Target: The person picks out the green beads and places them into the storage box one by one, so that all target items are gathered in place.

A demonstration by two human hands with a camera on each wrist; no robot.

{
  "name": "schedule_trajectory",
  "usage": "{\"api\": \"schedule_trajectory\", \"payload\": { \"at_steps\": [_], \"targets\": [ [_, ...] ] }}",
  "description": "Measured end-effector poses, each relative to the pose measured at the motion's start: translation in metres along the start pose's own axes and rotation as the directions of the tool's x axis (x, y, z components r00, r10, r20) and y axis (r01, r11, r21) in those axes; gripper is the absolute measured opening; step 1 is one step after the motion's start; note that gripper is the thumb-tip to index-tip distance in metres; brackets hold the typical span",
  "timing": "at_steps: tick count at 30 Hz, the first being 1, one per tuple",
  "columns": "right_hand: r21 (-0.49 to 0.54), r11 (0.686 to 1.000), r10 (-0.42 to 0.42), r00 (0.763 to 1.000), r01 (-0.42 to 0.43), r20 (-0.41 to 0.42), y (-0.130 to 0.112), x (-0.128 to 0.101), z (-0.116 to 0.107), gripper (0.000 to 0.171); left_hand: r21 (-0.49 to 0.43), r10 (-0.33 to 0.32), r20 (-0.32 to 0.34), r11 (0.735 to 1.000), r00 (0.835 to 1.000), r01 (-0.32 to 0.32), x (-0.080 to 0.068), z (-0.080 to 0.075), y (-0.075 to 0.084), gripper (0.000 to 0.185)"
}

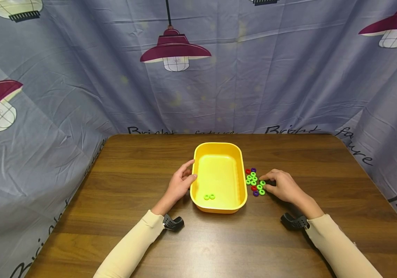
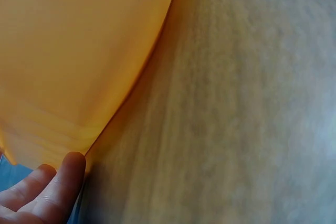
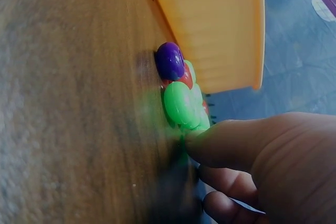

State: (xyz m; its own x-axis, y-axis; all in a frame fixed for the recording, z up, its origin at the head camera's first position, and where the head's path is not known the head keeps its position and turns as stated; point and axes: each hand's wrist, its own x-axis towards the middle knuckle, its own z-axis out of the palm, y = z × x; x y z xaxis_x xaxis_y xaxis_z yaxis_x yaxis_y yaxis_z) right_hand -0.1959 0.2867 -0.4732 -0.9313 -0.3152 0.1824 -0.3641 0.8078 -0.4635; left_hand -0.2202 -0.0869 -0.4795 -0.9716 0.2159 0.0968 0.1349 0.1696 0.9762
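Rings, small plastic ones in green, red and purple, lie clustered on the table just right of the yellow tray; two green rings already sit inside. Right hand curls its fingertips onto a green ring at the cluster's edge, pinch apparently forming; next comes a clean lift over the tray wall. Left hand rests spread against the tray's left wall, steadying it; neighbouring rings crowd the pick.

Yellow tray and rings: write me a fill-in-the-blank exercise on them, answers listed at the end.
1. The yellow tray holds ____ green rings.
2. The left hand rests against the tray's ____ wall.
3. The right hand touches the pile of loose rings, which lies on the wooden table to the ____ of the tray.
4. The loose rings are green, red and ____.

Missing words: two; left; right; purple
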Motion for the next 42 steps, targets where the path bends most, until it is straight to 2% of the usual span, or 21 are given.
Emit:
{"api": "schedule_trajectory", "payload": {
  "at_steps": [13, 25, 31, 42],
  "targets": [
    [-0.005, 1.000, 0.008, 1.000, -0.008, 0.013, 0.000, 0.003, -0.002, 0.021, 0.010, -0.009, 0.000, 1.000, 1.000, 0.009, -0.001, -0.001, 0.002, 0.057],
    [0.020, 1.000, -0.002, 1.000, 0.001, 0.025, -0.010, 0.011, -0.011, 0.021, 0.008, -0.012, -0.002, 1.000, 1.000, 0.012, -0.001, -0.001, 0.000, 0.057],
    [0.036, 0.999, -0.034, 0.999, 0.035, -0.011, -0.025, 0.020, -0.016, 0.023, 0.004, -0.011, -0.002, 1.000, 1.000, 0.011, -0.001, 0.000, 0.000, 0.057],
    [0.105, 0.990, -0.090, 0.995, 0.095, -0.053, -0.070, 0.039, -0.019, 0.023, 0.004, -0.014, -0.001, 1.000, 1.000, 0.014, 0.000, 0.001, 0.000, 0.055]
  ]
}}
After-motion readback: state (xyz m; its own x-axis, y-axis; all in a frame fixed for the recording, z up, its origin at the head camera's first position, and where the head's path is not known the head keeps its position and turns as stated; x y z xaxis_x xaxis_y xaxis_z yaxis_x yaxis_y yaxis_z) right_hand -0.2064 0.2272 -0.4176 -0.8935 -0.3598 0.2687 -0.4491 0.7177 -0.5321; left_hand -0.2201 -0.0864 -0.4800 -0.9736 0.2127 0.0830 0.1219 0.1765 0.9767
